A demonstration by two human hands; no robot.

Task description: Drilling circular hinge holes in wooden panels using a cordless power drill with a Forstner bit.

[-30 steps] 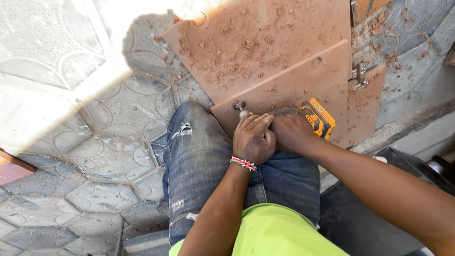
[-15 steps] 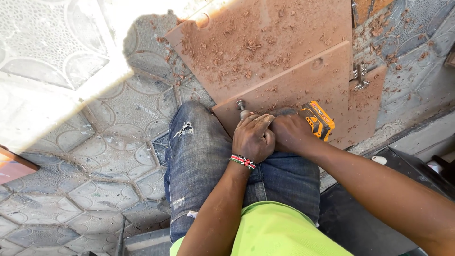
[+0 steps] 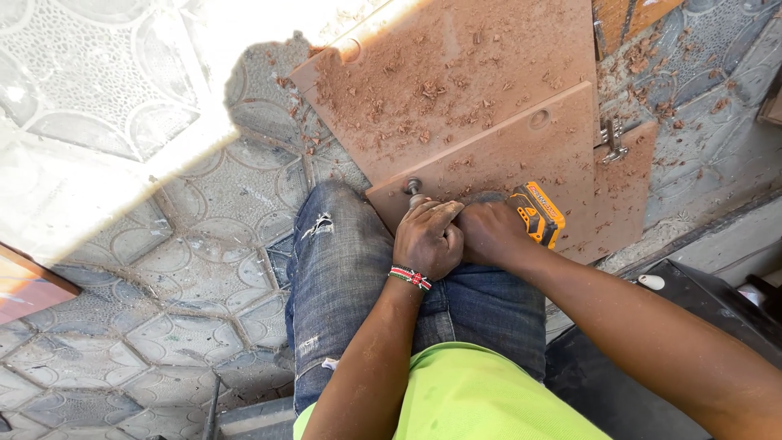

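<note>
My left hand point(image 3: 427, 239), with a beaded band at the wrist, is closed around the front of an orange and black power drill point(image 3: 533, 213). My right hand point(image 3: 486, 232) grips the drill's body just behind it. The drill's metal bit point(image 3: 414, 188) meets the near edge of a reddish-brown wooden board point(image 3: 521, 159). That board lies over a larger one point(image 3: 440, 81), both strewn with wood shavings. My knee in torn blue jeans point(image 3: 338, 261) presses beside the board's corner.
Patterned grey paving point(image 3: 163, 269) covers the ground, with bright sunlight at the upper left. A metal hinge point(image 3: 612, 138) lies at the board's right edge. A dark case point(image 3: 709, 301) sits at the lower right, and an orange object point(image 3: 24, 289) at the left edge.
Both hands stay on the drill at the board's edge. The view has shifted very slightly; nothing else has moved.
</note>
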